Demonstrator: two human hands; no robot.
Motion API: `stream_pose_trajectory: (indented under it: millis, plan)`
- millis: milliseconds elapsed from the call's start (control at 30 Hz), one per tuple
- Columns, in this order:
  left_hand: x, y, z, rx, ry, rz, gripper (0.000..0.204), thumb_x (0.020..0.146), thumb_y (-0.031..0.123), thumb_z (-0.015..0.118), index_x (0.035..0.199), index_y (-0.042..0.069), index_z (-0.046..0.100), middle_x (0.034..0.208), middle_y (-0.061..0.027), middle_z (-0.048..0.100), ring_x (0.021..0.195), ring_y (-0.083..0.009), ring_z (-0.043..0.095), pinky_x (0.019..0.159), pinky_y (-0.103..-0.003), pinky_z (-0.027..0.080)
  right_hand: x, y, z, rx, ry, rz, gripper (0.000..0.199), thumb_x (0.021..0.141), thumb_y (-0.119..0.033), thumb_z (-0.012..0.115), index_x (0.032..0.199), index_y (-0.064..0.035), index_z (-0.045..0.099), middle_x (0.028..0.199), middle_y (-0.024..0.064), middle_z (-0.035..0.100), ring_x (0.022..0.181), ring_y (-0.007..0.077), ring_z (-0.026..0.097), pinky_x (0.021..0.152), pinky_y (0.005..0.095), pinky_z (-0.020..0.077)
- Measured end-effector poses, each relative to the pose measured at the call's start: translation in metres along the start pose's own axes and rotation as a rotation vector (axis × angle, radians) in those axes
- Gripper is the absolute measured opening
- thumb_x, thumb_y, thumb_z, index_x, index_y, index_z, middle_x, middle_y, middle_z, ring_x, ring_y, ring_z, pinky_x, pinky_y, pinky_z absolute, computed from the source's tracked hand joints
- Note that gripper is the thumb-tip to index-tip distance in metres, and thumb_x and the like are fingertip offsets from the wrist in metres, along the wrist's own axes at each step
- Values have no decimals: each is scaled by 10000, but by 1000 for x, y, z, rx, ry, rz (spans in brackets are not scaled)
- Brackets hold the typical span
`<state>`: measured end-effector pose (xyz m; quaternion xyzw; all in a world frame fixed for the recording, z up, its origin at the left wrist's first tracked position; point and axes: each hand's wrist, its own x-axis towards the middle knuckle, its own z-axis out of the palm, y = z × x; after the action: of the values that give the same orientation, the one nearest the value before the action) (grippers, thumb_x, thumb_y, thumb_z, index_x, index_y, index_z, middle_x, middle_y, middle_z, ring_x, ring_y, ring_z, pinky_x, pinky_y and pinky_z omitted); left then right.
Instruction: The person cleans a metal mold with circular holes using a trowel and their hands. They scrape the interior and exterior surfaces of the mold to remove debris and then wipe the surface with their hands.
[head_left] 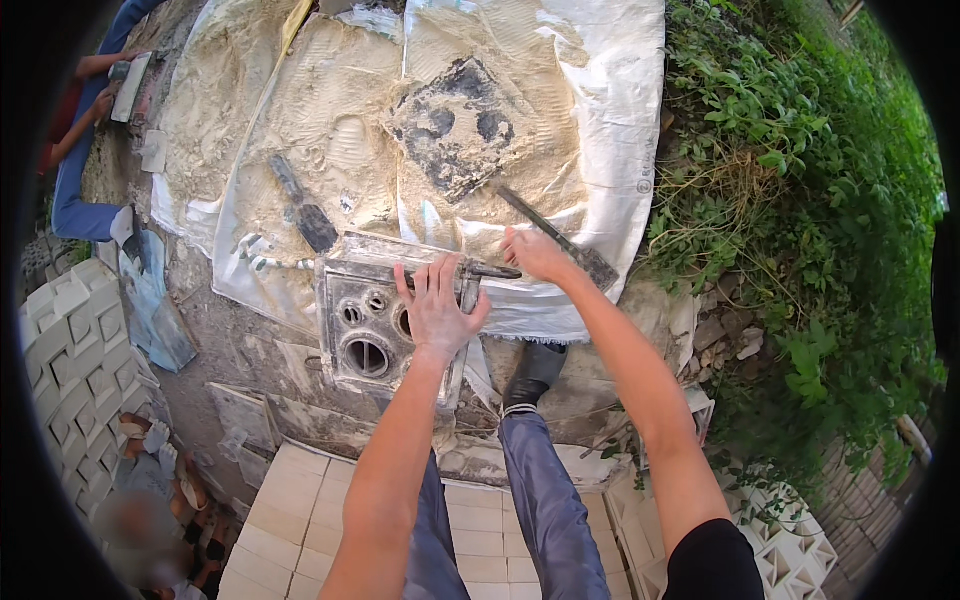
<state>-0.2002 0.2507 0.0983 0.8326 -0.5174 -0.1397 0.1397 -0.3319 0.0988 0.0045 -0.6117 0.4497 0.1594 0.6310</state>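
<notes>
My left hand (440, 305) lies with fingers spread on top of a grey, dust-covered metal mould (345, 285). Round openings of different sizes show in the mould's face. Just right of it, my right hand (540, 255) is closed, its fingers curled; whatever they hold, if anything, is hidden. Below those fingers a short dark rod (495, 271) sticks out from the mould's upper right corner. Along the far side of my right hand lies a long-handled tool with a flat dark end (597, 268). A dusty brush-like tool (315, 226) rests beyond the mould.
Pale sandy powder (350, 140) covers white sacking (625, 120), with a dark square plate (455, 130) on it. Green plants (790, 200) border the right. Patterned pale blocks (75, 350) are stacked at left. Pale tiles (285, 500) lie near me. Other people (85, 120) are at left.
</notes>
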Motion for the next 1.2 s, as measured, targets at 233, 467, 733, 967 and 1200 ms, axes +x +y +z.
stream_pose_trajectory:
  millis: [233,467,733,967,1200]
  plan:
    - [3,10,10,-4,-13,8,623,717,369,690,1218,67,477,1182,-56,520,1174,-221,450,1163,-547,41,-5,-32,33,-720,44,-240,221,873,-161,469,893,27,585,873,245,650,864,411,643,731,488,523]
    - [1,6,9,-72,-11,6,664,693,366,696,1236,68,456,1172,-61,520,1174,-223,450,1162,-551,39,-25,-46,44,-572,268,-55,430,931,-284,398,746,-11,675,801,272,648,763,432,646,723,498,516]
    - [-2,4,8,-83,-20,-8,668,677,362,711,1224,69,461,1154,-57,538,1156,-224,464,1169,-540,39,-31,-23,8,-288,-99,-186,504,953,-423,497,1091,42,636,1032,235,654,884,304,662,717,433,538]
    - [2,7,4,-77,-26,3,622,672,375,714,1178,77,509,1111,-57,544,1149,-225,465,1168,-544,45,-12,-53,-23,-55,-564,204,500,880,-305,683,1275,-35,538,1182,97,593,946,169,616,772,294,587]
    - [1,6,4,-19,-30,14,484,661,372,712,1020,75,583,1052,-64,539,1102,-238,476,1163,-544,64,-37,-53,5,-500,-121,-213,414,804,-176,708,1134,36,577,1056,266,627,1009,393,599,827,420,492]
